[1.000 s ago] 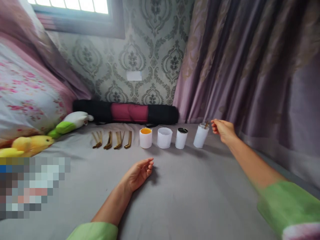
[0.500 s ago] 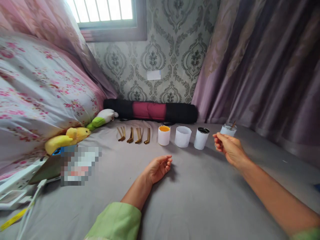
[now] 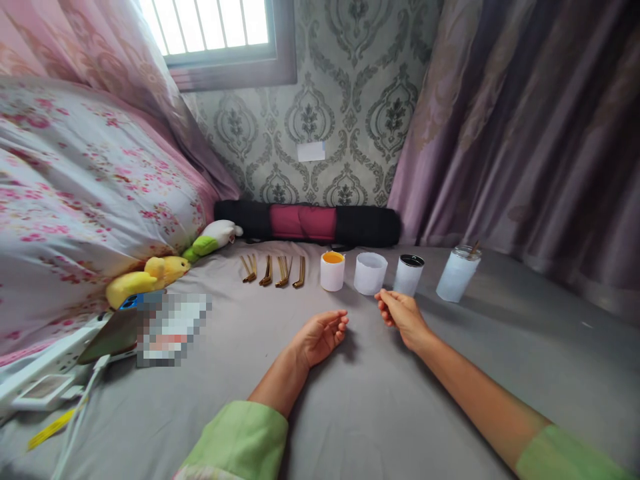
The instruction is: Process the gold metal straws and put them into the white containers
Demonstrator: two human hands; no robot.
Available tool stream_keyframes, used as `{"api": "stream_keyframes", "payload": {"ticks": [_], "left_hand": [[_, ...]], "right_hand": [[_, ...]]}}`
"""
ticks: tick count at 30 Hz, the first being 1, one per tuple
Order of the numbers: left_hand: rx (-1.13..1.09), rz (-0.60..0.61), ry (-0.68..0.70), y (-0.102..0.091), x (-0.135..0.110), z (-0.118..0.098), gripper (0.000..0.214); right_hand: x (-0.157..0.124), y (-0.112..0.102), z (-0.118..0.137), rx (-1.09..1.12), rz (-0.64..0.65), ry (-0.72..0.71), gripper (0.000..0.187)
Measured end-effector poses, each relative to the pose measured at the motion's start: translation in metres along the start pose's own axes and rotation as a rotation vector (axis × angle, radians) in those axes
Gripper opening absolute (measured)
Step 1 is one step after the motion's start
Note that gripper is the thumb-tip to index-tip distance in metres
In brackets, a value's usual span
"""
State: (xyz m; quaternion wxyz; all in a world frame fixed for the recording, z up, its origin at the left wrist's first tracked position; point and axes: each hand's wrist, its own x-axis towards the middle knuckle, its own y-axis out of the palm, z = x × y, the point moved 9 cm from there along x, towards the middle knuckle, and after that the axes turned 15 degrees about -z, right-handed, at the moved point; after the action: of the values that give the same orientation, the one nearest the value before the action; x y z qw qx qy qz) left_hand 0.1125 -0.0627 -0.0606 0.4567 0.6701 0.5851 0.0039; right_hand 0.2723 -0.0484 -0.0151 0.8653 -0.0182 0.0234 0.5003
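Head camera | lower centre: my left hand (image 3: 319, 338), half spread | right of centre: my right hand (image 3: 406, 320), fingertips pressed together, before dark-mouthed cup (image 3: 409, 275)

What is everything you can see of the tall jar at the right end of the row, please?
The jar is a slim cylinder with a clear, glass-like rim above a white, paper-like covering. A brown stick pokes out of its open mouth; other contents are unclear. It stands on the grey sheet, seeming to tilt rightward, perhaps through lens distortion. The right hand is apart from it.
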Motion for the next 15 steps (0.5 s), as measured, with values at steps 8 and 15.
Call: {"api": "stream_keyframes", "payload": {"ticks": [8, 15], "left_hand": [[0.011, 0.025, 0.009, 0.001, 0.001, -0.001, 0.011], [0.016, 0.012, 0.021, 0.001, 0.003, -0.003, 0.010]], "right_hand": [[0.001, 0.005, -0.019, -0.108, -0.031, -0.086, 0.030], [0.004, 0.005, -0.023, -0.153, -0.026, -0.192, 0.034]]}}
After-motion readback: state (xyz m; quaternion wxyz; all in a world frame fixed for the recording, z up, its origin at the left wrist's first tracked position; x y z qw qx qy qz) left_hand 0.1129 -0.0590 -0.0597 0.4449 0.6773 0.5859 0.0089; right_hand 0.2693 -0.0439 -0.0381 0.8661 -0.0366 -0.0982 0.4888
